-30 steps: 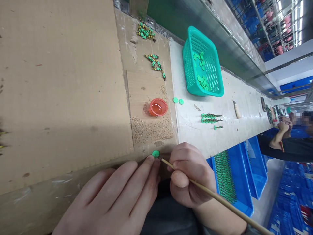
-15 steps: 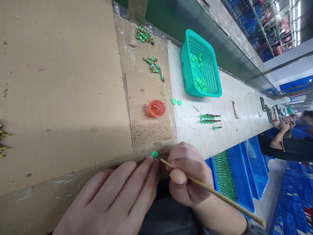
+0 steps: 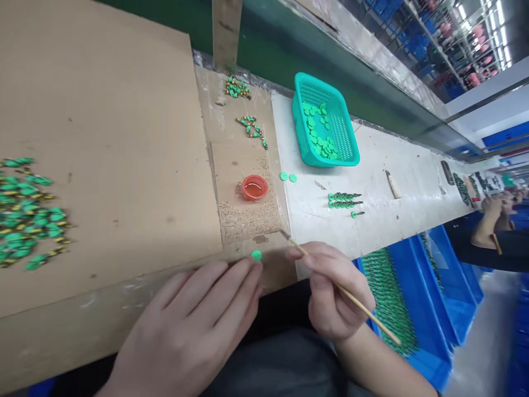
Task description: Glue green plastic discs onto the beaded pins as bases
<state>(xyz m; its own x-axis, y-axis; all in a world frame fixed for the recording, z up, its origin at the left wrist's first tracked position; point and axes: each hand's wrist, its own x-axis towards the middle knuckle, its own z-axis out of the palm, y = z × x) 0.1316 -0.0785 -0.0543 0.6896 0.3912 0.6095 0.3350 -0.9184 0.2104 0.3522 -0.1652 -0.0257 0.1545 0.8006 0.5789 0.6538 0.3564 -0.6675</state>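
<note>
Left hand (image 3: pixel 185 325) holds a green button (image 3: pixel 257 255); right hand (image 3: pixel 341 292) grips a thin brush (image 3: pixel 367 312) by scattered bits (image 3: pixel 248 219): picking up, I judge, calling for a steady tip.

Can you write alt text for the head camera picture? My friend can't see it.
A person's right hand holds a thin brush while their left hand touches a small green disc at a workbench's edge. Beyond the hands sit a red cup of liquid and a green basket of discs.
</note>
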